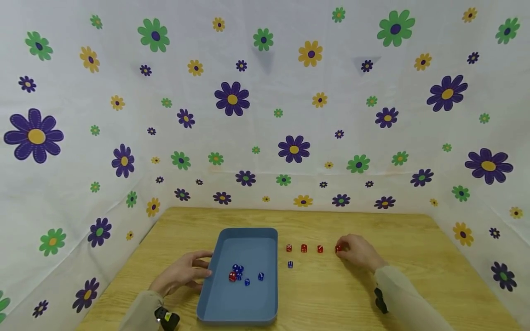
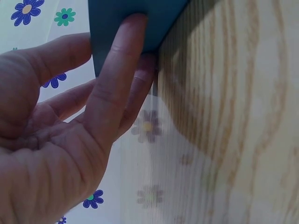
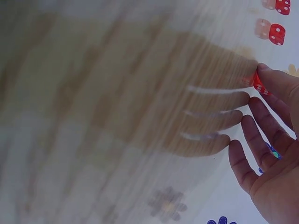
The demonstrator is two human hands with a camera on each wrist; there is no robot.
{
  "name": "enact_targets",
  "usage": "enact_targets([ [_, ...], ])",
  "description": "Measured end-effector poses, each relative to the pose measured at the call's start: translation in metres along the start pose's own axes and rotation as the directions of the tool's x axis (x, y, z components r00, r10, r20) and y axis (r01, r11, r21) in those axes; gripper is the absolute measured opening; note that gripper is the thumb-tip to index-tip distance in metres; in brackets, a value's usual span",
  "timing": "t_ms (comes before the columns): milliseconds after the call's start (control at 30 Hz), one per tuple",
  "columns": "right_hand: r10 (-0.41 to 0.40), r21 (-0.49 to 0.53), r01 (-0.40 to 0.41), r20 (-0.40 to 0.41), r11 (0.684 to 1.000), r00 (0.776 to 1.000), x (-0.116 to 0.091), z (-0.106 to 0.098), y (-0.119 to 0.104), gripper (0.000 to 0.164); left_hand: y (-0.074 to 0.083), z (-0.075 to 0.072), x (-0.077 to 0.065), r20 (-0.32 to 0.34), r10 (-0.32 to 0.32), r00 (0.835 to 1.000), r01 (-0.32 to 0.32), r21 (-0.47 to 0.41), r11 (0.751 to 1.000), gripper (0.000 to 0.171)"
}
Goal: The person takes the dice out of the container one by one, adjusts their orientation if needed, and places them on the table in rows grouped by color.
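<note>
My right hand [image 1: 360, 250] pinches a red die [image 1: 338, 248] between thumb and fingers at the table surface. In the right wrist view the red die [image 3: 259, 85] shows between the thumb and a finger, with the other fingertips down on the wood. Three red dice [image 1: 304, 248] stand in a spaced row to its left, and one blue die [image 1: 290, 265] lies in front of the leftmost. My left hand [image 1: 182, 272] touches the left outer wall of a blue tray [image 1: 244, 317] with extended fingers. Inside the tray lie several blue dice [image 1: 261, 276] and one red die [image 1: 232, 276].
The wooden table [image 1: 331, 299] carries the tray left of centre. A white cloth [image 1: 265, 82] with printed flowers hangs behind the table and along both sides.
</note>
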State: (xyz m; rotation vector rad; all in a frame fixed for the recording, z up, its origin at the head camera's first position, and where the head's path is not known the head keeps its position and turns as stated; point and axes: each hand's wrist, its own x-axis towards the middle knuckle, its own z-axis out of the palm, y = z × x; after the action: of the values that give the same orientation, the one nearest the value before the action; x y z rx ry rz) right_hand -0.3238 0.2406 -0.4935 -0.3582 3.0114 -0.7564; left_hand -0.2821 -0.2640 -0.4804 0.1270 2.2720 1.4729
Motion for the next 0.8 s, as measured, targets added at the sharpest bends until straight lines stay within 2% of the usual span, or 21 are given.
enact_targets([
  [200,-0.034,0.0,0.034,-0.02,0.999,0.999,-0.002,0.001,0.0,0.024,0.0,0.0,0.0,-0.007,0.004,1.0,-0.003,0.013,1.0,0.068],
  [400,-0.045,0.07,0.047,-0.035,0.996,0.998,-0.006,-0.001,0.001,0.038,-0.001,0.0,0.0,-0.007,-0.006,1.0,0.006,0.007,1.0,0.068],
  [600,-0.049,0.074,0.055,-0.083,0.996,0.995,-0.005,-0.003,-0.006,0.027,-0.001,0.0,0.0,-0.016,-0.017,1.0,0.017,0.014,1.0,0.068],
  [800,-0.095,0.058,0.101,-0.096,0.993,0.991,-0.001,0.0,-0.02,0.019,0.001,0.0,-0.002,-0.001,-0.004,1.0,0.004,0.003,1.0,0.069],
])
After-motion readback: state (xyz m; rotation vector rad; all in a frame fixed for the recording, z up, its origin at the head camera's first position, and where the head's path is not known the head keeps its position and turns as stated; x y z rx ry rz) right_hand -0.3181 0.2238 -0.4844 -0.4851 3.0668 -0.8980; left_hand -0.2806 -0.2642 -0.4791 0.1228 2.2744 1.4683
